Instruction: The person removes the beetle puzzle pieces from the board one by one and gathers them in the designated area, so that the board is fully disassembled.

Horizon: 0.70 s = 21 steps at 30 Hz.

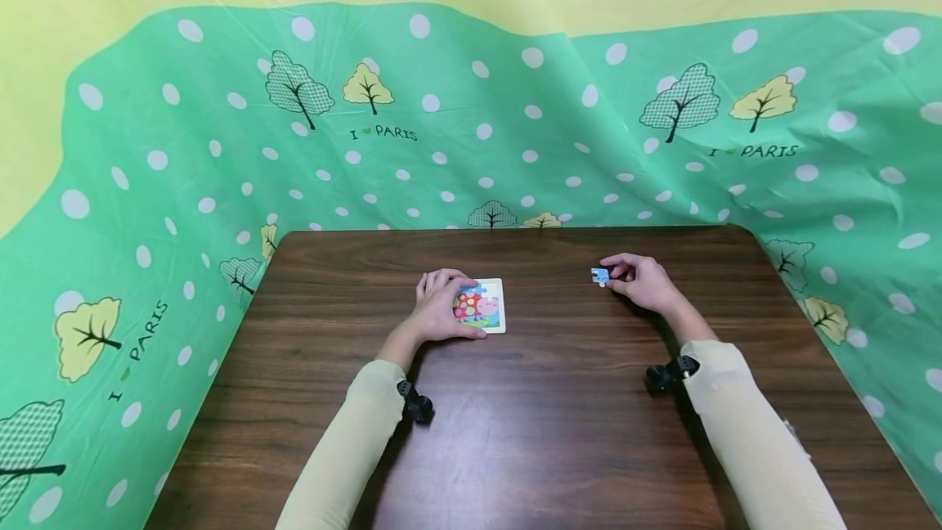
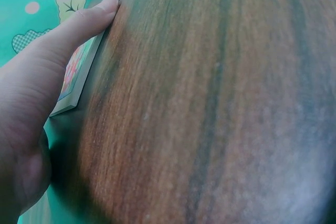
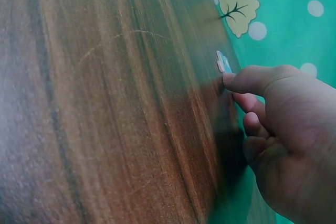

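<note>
A small square jigsaw puzzle point(image 1: 503, 307) with a white frame lies left of the table's middle, showing a pink pig-like figure and a red dotted shape. My left hand point(image 1: 439, 309) holds it from the left side, thumb along the near edge and fingers over the far part, hiding its left portion. In the left wrist view the thumb presses the edge of the puzzle point(image 2: 79, 85). Off to the right, my right hand point(image 1: 643, 281) pinches a small blue puzzle piece point(image 1: 599, 275) between thumb and fingertips. The right wrist view shows that piece point(image 3: 224, 62) jutting past the thumb tip.
Both hands work over a dark brown wooden table point(image 1: 545, 432). Behind it and along its sides hangs a green and yellow curtain point(image 1: 456, 129) with white dots and printed trees. Each wrist wears a small black camera, the left camera point(image 1: 416, 404) and the right camera point(image 1: 668, 375).
</note>
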{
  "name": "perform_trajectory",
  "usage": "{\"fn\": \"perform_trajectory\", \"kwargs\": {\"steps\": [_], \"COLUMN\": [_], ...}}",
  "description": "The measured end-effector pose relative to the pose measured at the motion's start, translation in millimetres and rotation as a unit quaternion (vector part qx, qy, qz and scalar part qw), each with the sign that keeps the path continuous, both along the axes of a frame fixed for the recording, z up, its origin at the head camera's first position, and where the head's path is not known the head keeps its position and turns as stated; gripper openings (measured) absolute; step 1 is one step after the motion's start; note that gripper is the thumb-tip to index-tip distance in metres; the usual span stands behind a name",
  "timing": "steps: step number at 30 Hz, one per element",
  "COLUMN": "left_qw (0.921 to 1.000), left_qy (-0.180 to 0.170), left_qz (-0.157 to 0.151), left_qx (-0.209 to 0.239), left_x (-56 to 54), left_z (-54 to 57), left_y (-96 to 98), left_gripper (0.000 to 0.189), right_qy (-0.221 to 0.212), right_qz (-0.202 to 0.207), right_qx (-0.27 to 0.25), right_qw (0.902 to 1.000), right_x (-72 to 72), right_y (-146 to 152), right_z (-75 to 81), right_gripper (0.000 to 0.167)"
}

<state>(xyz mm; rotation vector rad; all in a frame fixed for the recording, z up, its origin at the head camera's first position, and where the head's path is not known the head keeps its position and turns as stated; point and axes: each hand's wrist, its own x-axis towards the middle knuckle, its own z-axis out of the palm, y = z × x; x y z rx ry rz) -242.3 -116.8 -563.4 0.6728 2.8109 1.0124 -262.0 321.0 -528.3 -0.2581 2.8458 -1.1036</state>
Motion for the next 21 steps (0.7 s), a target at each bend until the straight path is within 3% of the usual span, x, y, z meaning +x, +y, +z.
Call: {"fn": "perform_trajectory", "kwargs": {"steps": [10, 21], "left_qw": [0.9999, 0.9999], "left_qy": [0.002, 0.011], "left_qz": [-0.004, -0.001], "left_qx": [-0.009, 0.003], "left_x": [2.6, -0.3], "left_z": [5.3, -2.0], "left_y": [0.5, -0.3], "left_gripper": [0.098, 0.099], "right_qy": [-0.008, 0.005], "right_qz": [0.004, 0.019], "right_qx": [-0.017, -0.045], "right_qw": [0.9998, 0.9988], "right_x": [2.9, 9.2], "right_y": [0.6, -2.8], "right_z": [2.8, 14.4], "right_gripper": [0.038, 0.038]}}
